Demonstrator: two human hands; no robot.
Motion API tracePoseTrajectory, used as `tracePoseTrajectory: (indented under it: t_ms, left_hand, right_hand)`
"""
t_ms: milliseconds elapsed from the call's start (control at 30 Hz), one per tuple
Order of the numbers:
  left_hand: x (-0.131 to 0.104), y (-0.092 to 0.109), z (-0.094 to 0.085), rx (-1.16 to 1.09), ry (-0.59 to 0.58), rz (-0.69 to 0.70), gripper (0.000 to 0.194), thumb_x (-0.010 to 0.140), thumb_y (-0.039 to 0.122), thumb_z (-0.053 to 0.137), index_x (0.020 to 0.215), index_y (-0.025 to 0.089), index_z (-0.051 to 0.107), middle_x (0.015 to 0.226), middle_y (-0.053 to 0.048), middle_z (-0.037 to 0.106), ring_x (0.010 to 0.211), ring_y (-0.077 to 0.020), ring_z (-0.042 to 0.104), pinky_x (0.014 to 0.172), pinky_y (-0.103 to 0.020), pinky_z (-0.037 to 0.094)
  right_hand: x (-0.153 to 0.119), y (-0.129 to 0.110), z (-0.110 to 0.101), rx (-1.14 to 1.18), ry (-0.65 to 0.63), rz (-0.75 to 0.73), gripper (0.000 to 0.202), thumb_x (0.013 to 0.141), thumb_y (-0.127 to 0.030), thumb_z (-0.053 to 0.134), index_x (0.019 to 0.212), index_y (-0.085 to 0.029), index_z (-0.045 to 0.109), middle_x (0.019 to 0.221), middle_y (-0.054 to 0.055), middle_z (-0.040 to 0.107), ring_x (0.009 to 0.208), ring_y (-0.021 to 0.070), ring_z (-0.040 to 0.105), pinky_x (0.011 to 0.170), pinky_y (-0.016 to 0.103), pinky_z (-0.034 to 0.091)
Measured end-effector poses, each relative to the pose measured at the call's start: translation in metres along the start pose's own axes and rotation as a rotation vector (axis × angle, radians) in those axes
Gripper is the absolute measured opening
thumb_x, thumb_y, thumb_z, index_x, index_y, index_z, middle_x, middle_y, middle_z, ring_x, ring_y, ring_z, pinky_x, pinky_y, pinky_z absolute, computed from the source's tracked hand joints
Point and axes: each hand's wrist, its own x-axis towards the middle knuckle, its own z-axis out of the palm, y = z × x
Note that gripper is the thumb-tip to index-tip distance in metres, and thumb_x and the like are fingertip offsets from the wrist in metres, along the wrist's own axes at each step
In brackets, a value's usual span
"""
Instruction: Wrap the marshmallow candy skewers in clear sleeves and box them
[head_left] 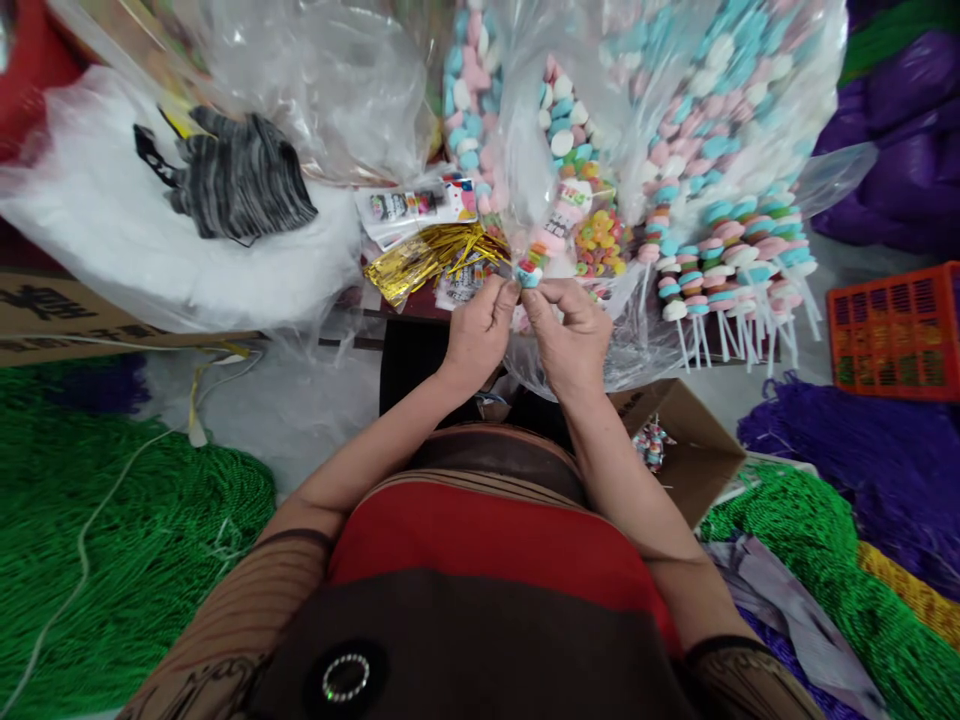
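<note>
Close together at the table's front edge, my left hand [480, 332] and my right hand [574, 335] are both closed, thumbs and fingertips pinched. Between them they hold the lower end of a candy skewer [530, 268], a short stack of coloured gummy pieces with a blue one at the bottom. Whether a stick runs through it is hidden by my fingers. Just beyond lie a pink-and-white printed label [564, 215] and fruit-coloured gummy rings [600, 240] in clear plastic. Left of my hands, gold twist ties [427, 262] lie by printed label cards [412, 205].
Finished candy skewers [731, 265] with white sticks lie at right, below a big bag of pastel candies [697, 100]. White plastic bags [187, 265] carry a grey striped glove [240, 180]. A cardboard box [697, 440], an orange crate [892, 335] and green bead strands [135, 530] surround me.
</note>
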Motion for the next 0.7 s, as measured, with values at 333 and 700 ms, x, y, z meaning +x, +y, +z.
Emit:
tracePoseTrajectory:
  t_ms: [333, 700]
  left_hand:
    - [0.006, 0.001, -0.002, 0.048, -0.311, 0.196, 0.038, 0.098, 0.052, 0.056, 0.120, 0.023, 0.067, 0.116, -0.006, 0.072, 0.121, -0.0226, 0.062, 0.107, -0.036, 0.046]
    - [-0.007, 0.072, -0.004, -0.336, -0.461, 0.159, 0.065, 0.099, 0.068, 0.029, 0.081, 0.022, 0.070, 0.069, -0.007, 0.065, 0.103, -0.0291, 0.072, 0.089, -0.047, 0.057]
  right_hand:
    - [-0.002, -0.004, -0.006, 0.155, 0.127, -0.006, 0.017, 0.093, -0.034, 0.062, 0.085, -0.022, 0.072, 0.076, -0.002, 0.064, 0.074, 0.0141, 0.058, 0.078, 0.031, 0.050]
    - [-0.013, -0.006, -0.025, 0.362, 0.066, 0.005, 0.020, 0.088, -0.038, 0.070, 0.077, -0.021, 0.070, 0.074, -0.003, 0.067, 0.070, 0.0126, 0.059, 0.071, 0.029, 0.050]
